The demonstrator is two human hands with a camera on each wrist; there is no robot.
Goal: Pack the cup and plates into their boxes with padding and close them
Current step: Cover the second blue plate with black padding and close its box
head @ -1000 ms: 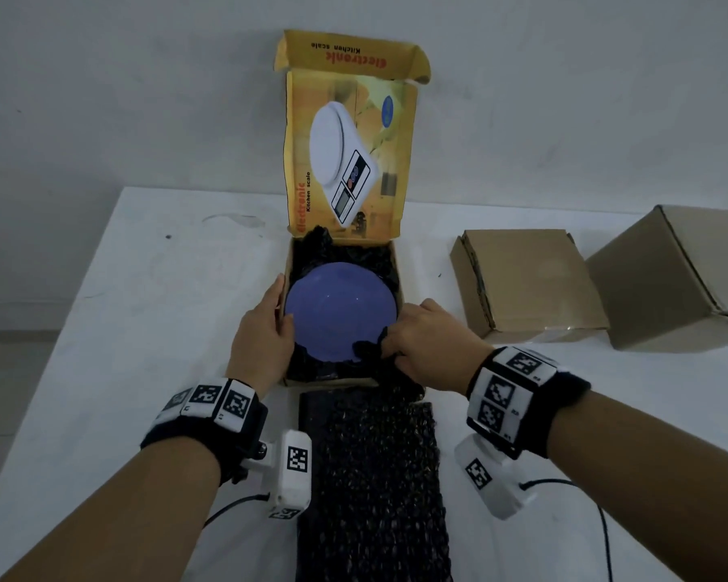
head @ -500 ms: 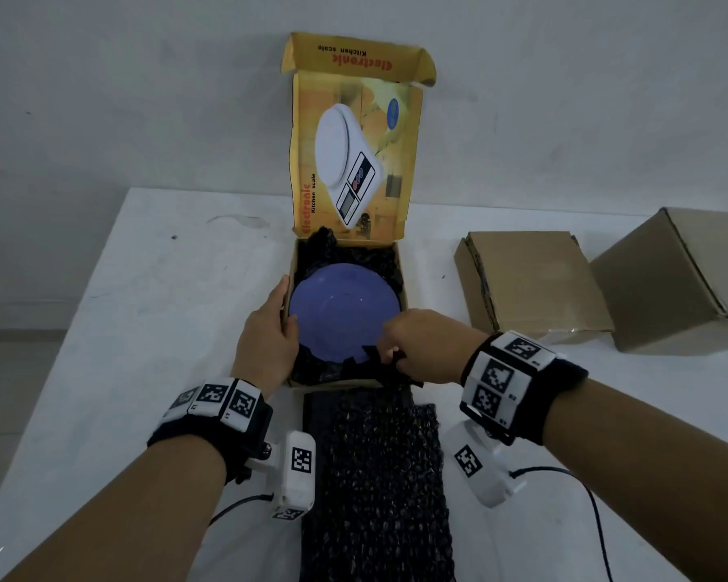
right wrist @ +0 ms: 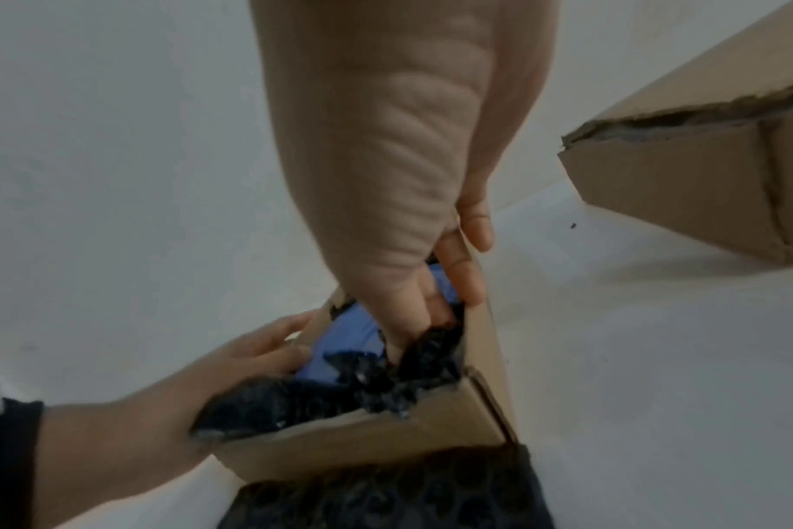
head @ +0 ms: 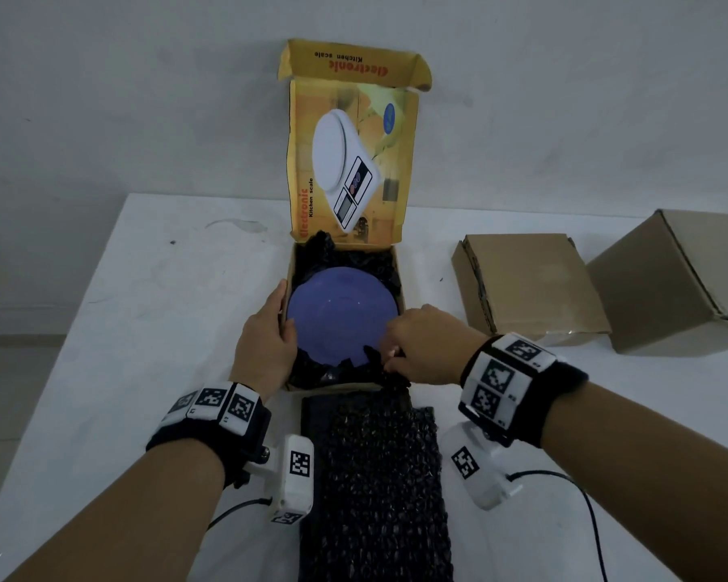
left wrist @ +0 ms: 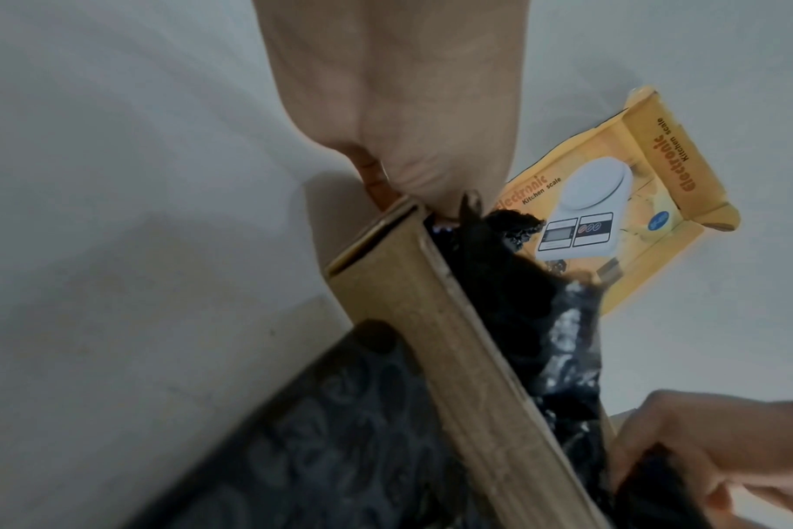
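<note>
Plate (head: pixel 340 315) lies flat in open yellow box (head: pixel 389 283), black padding (head: pixel 345 371) under and around it. My right hand (head: pixel 423 344) has shifted from near rim inward, fingers (right wrist: pixel 431 311) now pinching padding at plate's edge. My left hand (head: pixel 265 338) still grips box's left wall. Judgement: tucking nearly done; spare padding sheet (head: pixel 375 489) on table (head: pixel 144 308) goes on top, then lid.
</note>
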